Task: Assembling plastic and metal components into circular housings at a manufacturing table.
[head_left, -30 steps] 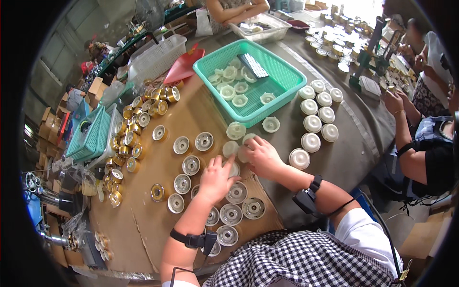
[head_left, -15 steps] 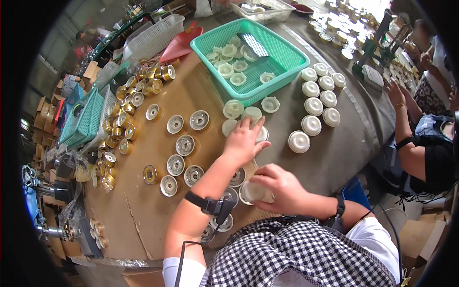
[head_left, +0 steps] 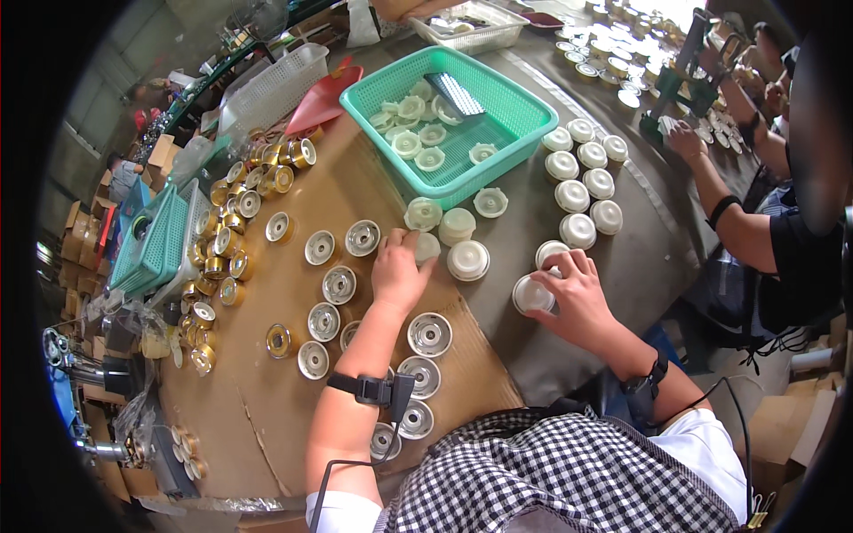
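Grey sheeting [head_left: 506,333] covers the table's right part, with brown cardboard [head_left: 480,360] on its left, perhaps to cushion the metal. Over their border, the left hand [head_left: 400,271] grasps a translucent cap [head_left: 427,248], fingers on its left and thumb on its near side, a hold that seems to suit its round edge; whether the cap is lifted, I cannot tell. Toward four o'clock from it, the right hand [head_left: 576,300] curls thumb and fingers around a white-lidded cup [head_left: 531,295] at the near end of similar cups [head_left: 577,231], which run toward twelve o'clock, apparently lined up for order.

Just beside the left hand, at three o'clock, stands another white-lidded piece [head_left: 468,260]; at two o'clock are stacked caps [head_left: 457,226], seemingly kept within short reach. Open silvery-faced cups [head_left: 338,285] lie at nine o'clock, faces up, likely so their insides stay accessible; more [head_left: 430,334] sit near six o'clock. Farther out, at one o'clock, a green basket [head_left: 493,173] holds loose caps, its walls presumably containing them. Gold-sided cups [head_left: 226,242] heap together near ten o'clock.
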Action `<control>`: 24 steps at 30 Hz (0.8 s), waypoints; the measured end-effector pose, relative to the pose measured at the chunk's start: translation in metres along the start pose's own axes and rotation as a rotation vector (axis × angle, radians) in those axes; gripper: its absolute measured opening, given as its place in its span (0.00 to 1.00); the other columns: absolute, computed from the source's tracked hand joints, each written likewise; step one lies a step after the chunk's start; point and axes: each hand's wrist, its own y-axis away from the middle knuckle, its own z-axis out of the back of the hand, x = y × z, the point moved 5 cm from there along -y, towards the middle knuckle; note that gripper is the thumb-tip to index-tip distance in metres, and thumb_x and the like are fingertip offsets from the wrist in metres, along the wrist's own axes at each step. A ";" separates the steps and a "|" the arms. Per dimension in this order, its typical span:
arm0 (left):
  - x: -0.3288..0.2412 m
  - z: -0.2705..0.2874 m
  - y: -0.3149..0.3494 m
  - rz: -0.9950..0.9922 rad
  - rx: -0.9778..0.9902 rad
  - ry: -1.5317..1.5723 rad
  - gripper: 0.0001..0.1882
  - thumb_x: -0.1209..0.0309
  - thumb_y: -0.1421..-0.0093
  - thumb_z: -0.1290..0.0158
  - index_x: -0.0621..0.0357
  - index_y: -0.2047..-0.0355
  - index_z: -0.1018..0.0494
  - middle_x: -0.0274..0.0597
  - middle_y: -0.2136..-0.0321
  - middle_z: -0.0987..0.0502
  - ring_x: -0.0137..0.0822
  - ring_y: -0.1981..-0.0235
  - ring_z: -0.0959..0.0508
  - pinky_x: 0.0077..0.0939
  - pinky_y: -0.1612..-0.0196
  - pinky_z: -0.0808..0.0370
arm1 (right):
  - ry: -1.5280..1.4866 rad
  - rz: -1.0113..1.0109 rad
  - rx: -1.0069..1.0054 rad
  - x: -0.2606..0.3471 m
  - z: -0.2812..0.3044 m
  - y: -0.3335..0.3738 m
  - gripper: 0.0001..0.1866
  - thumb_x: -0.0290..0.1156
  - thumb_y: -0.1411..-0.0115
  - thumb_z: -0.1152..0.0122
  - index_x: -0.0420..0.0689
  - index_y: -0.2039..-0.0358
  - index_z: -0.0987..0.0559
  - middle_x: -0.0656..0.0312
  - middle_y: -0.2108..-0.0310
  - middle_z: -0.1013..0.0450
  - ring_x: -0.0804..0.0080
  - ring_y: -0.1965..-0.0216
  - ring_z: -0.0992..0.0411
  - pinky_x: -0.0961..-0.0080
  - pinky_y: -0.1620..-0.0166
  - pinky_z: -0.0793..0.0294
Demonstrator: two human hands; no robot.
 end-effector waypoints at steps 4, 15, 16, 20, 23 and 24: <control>0.004 -0.002 -0.003 0.064 0.006 0.078 0.29 0.61 0.47 0.31 0.59 0.47 0.24 0.47 0.51 0.25 0.51 0.47 0.24 0.43 0.43 0.25 | 0.132 0.001 0.046 -0.014 0.005 -0.021 0.28 0.40 0.54 0.21 0.46 0.52 0.18 0.58 0.48 0.29 0.56 0.43 0.34 0.57 0.42 0.33; -0.007 0.056 0.026 0.069 -0.021 0.527 0.24 0.67 0.46 0.29 0.59 0.52 0.24 0.37 0.59 0.22 0.29 0.59 0.21 0.27 0.56 0.23 | 0.004 -0.203 0.230 -0.068 -0.078 -0.172 0.23 0.34 0.51 0.27 0.42 0.55 0.22 0.51 0.54 0.24 0.50 0.47 0.27 0.57 0.46 0.26; -0.006 0.066 0.042 0.039 0.040 0.569 0.24 0.67 0.47 0.29 0.59 0.52 0.24 0.37 0.58 0.21 0.29 0.59 0.21 0.26 0.55 0.24 | 0.023 -0.199 0.265 -0.061 -0.084 -0.172 0.20 0.31 0.51 0.28 0.42 0.58 0.22 0.51 0.55 0.24 0.50 0.48 0.26 0.57 0.47 0.25; -0.025 0.082 0.094 -0.139 0.117 0.384 0.26 0.65 0.50 0.28 0.59 0.53 0.23 0.41 0.55 0.20 0.41 0.54 0.22 0.35 0.49 0.25 | -0.101 -0.170 0.064 -0.049 -0.069 -0.152 0.17 0.28 0.50 0.29 0.43 0.59 0.21 0.50 0.54 0.25 0.49 0.48 0.27 0.57 0.47 0.25; -0.030 0.069 0.109 -0.124 0.106 0.291 0.28 0.65 0.55 0.27 0.58 0.52 0.21 0.41 0.53 0.19 0.45 0.52 0.23 0.38 0.46 0.27 | 0.038 -0.144 -0.025 -0.050 -0.060 -0.139 0.17 0.27 0.48 0.30 0.42 0.56 0.22 0.48 0.51 0.28 0.48 0.46 0.29 0.56 0.45 0.24; -0.035 0.067 0.109 -0.145 0.079 0.219 0.29 0.66 0.56 0.27 0.58 0.52 0.20 0.40 0.52 0.19 0.45 0.51 0.23 0.38 0.45 0.28 | 0.049 -0.147 -0.033 -0.046 -0.054 -0.132 0.17 0.27 0.48 0.30 0.42 0.56 0.22 0.48 0.51 0.28 0.48 0.46 0.29 0.56 0.45 0.24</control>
